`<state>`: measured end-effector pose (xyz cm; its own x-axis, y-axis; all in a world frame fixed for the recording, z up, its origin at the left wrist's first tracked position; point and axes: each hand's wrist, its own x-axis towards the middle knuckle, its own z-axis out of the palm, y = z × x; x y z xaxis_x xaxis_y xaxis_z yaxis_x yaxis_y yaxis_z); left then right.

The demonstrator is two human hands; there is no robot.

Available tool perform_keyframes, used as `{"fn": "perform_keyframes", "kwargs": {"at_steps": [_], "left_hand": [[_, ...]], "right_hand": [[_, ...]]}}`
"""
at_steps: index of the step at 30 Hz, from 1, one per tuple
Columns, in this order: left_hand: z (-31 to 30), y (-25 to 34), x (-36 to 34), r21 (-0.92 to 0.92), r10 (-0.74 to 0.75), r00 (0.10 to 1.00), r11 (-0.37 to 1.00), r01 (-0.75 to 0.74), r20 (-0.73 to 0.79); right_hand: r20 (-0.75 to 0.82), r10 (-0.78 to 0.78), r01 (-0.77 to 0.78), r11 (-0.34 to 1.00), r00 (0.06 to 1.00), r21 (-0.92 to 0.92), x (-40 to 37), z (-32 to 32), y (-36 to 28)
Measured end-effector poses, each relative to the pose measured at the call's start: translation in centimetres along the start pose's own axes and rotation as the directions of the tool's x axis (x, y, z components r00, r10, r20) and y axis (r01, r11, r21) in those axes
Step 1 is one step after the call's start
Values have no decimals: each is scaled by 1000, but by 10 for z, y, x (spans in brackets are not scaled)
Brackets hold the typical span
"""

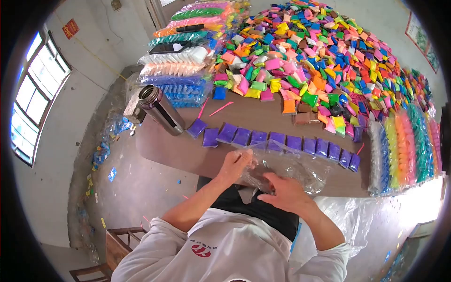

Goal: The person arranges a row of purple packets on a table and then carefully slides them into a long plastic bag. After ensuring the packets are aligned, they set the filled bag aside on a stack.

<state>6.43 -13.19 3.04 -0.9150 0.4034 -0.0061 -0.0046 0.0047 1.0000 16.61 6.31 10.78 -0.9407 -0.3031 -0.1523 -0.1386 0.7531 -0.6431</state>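
A clear plastic bag [300, 171] lies flattened at the table's near edge, in front of me. My left hand [238, 164] is closed on the bag's left end, fingers pinched together. My right hand [285, 190] is at the bag's lower edge, thumb and fingers apart, with the film beside and under it. Just beyond the bag runs a row of purple packets [258, 138], side by side across the table; the bag's upper edge overlaps some of them.
A steel thermos [162, 113] without a lid stands at the left on the brown table [188, 152]. Behind rises a big heap of coloured packets [305, 56]. Bagged packet rows are stacked at the back left [176, 80] and right [406, 145]. Pink sticks [221, 108] lie near the thermos.
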Motion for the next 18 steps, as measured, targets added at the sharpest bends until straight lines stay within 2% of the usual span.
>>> {"fn": "perform_keyframes", "kwargs": {"at_steps": [1,4,7,10,11,13,16,18], "left_hand": [[5,-2,0,26,20,1000,999,-20,17],[11,-2,2,90,72,996,993,-76,50],[7,-11,7,54,84,995,995,-86,50],[3,-13,5,34,1,999,999,-3,49],[2,-12,4,38,-37,998,999,35,52],[1,-10,1,96,8,999,995,-13,51],[-5,-14,-1,112,43,997,992,-51,71],[-10,-18,-1,66,51,995,996,-57,84]], "right_hand": [[29,42,-42,999,999,21,4,-1,-7],[-34,-115,110,987,993,-117,21,27,9],[-95,-96,100,994,991,41,30,37,4],[-39,-29,34,989,999,147,36,37,-6],[-58,-63,69,990,996,122,39,43,-2],[-95,-133,140,988,987,71,47,58,11],[-79,-162,148,977,984,-155,44,53,15],[-14,-67,63,982,998,-175,39,42,18]]}}
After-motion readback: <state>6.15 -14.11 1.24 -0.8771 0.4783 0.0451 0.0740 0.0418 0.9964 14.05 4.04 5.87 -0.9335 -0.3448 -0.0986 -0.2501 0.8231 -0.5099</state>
